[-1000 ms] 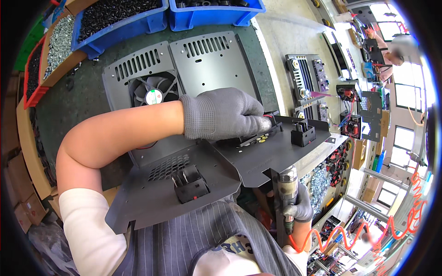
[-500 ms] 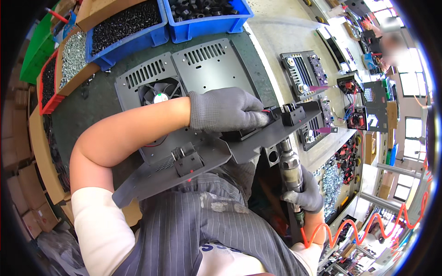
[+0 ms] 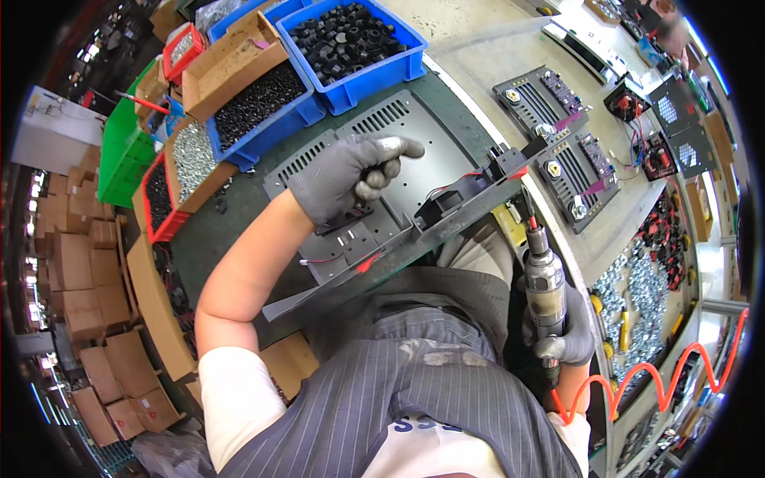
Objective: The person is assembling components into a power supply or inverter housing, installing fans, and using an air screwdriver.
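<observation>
My left hand [image 3: 344, 177], in a dark grey glove, hovers over the slotted dark metal panels [image 3: 426, 155]. Its index finger points right while the others curl in; what they may hold is hidden. In my gloved right hand [image 3: 572, 323] is a pneumatic screwdriver [image 3: 546, 279], its bit upward, near the right end of a narrow black metal plate [image 3: 478, 201]. That plate runs along the bench edge closest to me, with black fittings and red wires on it. A black fan [image 3: 438, 205] sits beside it, and a black bracket [image 3: 351, 241] lies below my left hand.
Blue bins hold black screws [image 3: 259, 103] and black caps [image 3: 347, 40]. Silver screws [image 3: 194, 155] fill a cardboard box beside a red bin [image 3: 163, 199]. Across the pale rail are heat-sink assemblies with circuit boards [image 3: 566, 187]. A coiled orange hose [image 3: 661, 390] trails right from the driver.
My left hand has come off the black plate and moved left over the panels, its index finger now extended. The driver remains in my right hand. The whole view has shifted.
</observation>
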Demonstrator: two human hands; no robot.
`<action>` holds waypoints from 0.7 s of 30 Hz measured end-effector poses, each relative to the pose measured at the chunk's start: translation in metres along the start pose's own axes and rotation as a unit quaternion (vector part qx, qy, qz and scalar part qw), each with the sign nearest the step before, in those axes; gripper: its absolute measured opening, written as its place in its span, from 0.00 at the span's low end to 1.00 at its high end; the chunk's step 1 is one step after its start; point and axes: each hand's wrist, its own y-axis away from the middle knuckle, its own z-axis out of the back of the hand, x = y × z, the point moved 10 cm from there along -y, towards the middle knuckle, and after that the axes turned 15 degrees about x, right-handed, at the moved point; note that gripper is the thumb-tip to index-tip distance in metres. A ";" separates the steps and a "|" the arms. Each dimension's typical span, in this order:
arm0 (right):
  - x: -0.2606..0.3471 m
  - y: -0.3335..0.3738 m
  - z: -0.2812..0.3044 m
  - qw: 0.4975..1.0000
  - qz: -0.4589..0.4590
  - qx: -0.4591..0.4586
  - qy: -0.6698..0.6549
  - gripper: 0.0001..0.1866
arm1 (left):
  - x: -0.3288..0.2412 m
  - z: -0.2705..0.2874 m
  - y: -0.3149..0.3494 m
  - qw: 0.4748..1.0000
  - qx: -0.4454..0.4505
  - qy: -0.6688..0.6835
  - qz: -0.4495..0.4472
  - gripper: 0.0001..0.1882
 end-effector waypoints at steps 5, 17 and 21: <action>0.030 -0.029 -0.041 0.992 0.045 0.100 0.063 0.48 | -0.032 -0.017 0.011 0.996 -0.019 -0.020 -0.081 0.19; 0.051 -0.048 -0.070 0.983 0.104 0.127 0.083 0.38 | -0.044 -0.058 0.033 0.988 0.065 -0.072 -0.122 0.20; 0.046 -0.042 -0.071 0.986 0.076 0.132 0.072 0.37 | -0.046 -0.067 0.034 0.989 0.063 -0.079 -0.112 0.19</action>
